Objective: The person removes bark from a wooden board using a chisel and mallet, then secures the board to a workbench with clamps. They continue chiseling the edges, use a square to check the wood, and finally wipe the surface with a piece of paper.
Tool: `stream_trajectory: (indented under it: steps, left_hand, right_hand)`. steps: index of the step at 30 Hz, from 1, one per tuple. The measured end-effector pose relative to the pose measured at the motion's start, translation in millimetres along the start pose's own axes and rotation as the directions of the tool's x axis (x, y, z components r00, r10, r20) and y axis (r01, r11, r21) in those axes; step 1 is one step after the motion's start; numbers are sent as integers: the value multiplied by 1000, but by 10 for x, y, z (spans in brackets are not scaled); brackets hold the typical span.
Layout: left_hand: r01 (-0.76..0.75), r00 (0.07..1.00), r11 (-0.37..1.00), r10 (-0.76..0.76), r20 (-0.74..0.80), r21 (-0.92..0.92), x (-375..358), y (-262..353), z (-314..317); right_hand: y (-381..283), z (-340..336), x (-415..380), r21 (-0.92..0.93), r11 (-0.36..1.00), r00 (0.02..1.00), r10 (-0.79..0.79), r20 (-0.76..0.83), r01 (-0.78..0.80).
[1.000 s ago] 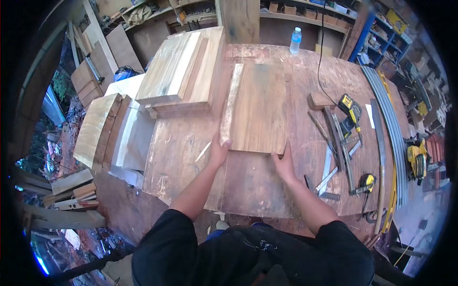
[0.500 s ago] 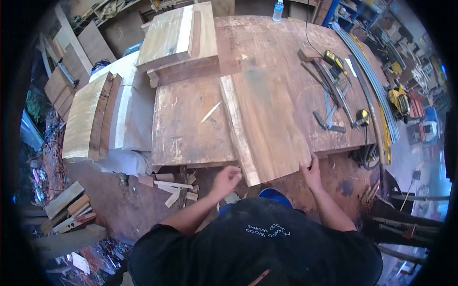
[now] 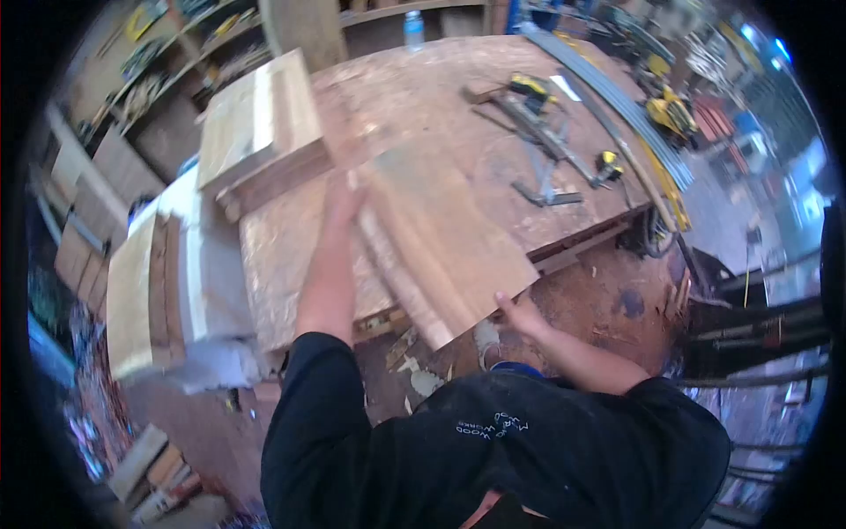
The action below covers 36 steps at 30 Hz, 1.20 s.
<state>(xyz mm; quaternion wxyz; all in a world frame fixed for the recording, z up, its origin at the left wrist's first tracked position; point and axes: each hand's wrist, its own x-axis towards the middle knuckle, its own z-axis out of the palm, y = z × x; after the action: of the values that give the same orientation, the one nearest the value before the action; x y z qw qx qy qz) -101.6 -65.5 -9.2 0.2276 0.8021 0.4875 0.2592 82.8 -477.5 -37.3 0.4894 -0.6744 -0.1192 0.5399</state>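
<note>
A wide wooden board (image 3: 445, 229) with a pale, rough left edge lies on the worn workbench (image 3: 286, 264), its near end sticking out past the bench edge. At the board's near right corner is my right hand (image 3: 523, 316), thumb on top and fingers underneath, closed on it. My left hand (image 3: 344, 196) is stretched forward to the far left corner of the board, at its edge. Motion blur smears its fingers, so their grip cannot be made out.
Thick stacked boards (image 3: 264, 115) stand at the bench's far left. Further left, more slabs (image 3: 137, 295) lean beside a pale covered surface. A tape measure (image 3: 608, 165), a square (image 3: 546, 194) and metal bars (image 3: 617, 97) lie to the right. A water bottle (image 3: 413, 31) stands at the back.
My left hand has moved from the board's near left corner forward to its far left corner. My right hand stays at the near right corner. The view has shifted and turned.
</note>
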Motion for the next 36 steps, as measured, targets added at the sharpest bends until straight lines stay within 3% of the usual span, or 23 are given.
stream_trajectory:
  steps: [1,3,4,7,9,11,14,16,17,19,20,21,23,24,25,27,28,29,30,31,33,34,36]
  left_hand:
    - [-83,994,995,87,-73,56,144,-193,199]
    - [-131,991,975,134,-3,179,353,-617,567]
    - [-142,990,974,144,5,178,337,-522,553]
    - [32,998,991,-38,46,132,212,-199,215]
    - [111,989,957,-131,61,268,12,-125,68]
    - [61,990,958,-21,-141,280,-511,-361,-36]
    - [311,937,918,-253,-241,247,-1226,-156,-234]
    - [412,853,910,-367,-371,46,-1713,-258,-227]
    - [454,828,890,-403,-391,43,-1946,-282,-240]
    - [543,697,746,-656,-288,-386,-2370,-331,-249]
    - [502,693,801,-599,-401,-327,-2562,-326,-189]
    - [516,665,786,-618,-420,-339,-2709,-335,-158]
    - [431,746,831,-548,-380,-352,-2938,-352,-68]
    - [390,801,898,-441,-405,-206,-2978,-240,-87]
    - [334,854,941,-326,-405,-53,-2980,-145,-102]
    - [355,832,926,-375,-409,-127,-2971,-228,10]
    - [399,695,870,-494,-522,-291,-2919,-260,65]
    - [401,534,796,-606,-590,-454,-2873,-318,69]
    - [287,548,820,-565,-617,-495,-2829,-549,150]
    - [275,561,818,-563,-607,-505,-2804,-619,119]
    - [346,723,859,-501,-475,-377,-2749,-690,77]
    - [499,779,809,-576,-247,-311,-2764,-339,-265]
    - [425,821,841,-514,-249,-334,-2780,-521,-216]
  right_hand:
    - [310,-253,288,-272,956,994,-102,28,106]
    - [-171,-267,-54,-133,989,992,72,102,-58]
    - [-229,-365,-3,-123,991,993,70,95,-59]
    - [-355,-586,159,14,982,946,176,274,-186]
    - [-529,-706,304,-94,992,965,99,243,-78]
    - [-860,-917,817,-261,964,990,-14,139,50]
    - [-1422,-975,1247,-485,810,942,-241,235,329]
    - [-1604,-921,1592,-535,670,858,-391,334,514]
    - [-1610,-879,1745,-518,599,792,-459,402,610]
    - [-1690,-719,1801,-542,590,800,-419,429,599]
    - [-1725,-628,1803,-563,588,814,-408,414,581]
    - [-1735,-577,1837,-564,572,802,-396,447,596]
    - [-1704,-550,1868,-612,582,845,-380,378,535]
    - [-1746,-492,1690,-540,659,849,-347,398,523]
    - [-1680,-509,1696,-548,648,845,-345,409,530]
    - [-1535,-587,1711,-474,678,821,-383,423,561]
    - [-1445,-563,1568,-416,611,735,-497,461,674]
    - [-1361,-541,1436,-426,605,737,-502,452,673]
    - [-1293,-516,1321,-524,568,773,-469,427,635]
    - [-1217,-474,1171,-617,529,810,-438,390,583]
    - [-1036,-407,935,-558,597,817,-442,371,576]
    - [-919,-381,890,-535,629,824,-474,311,564]
    - [-804,-308,746,-514,658,828,-512,229,549]
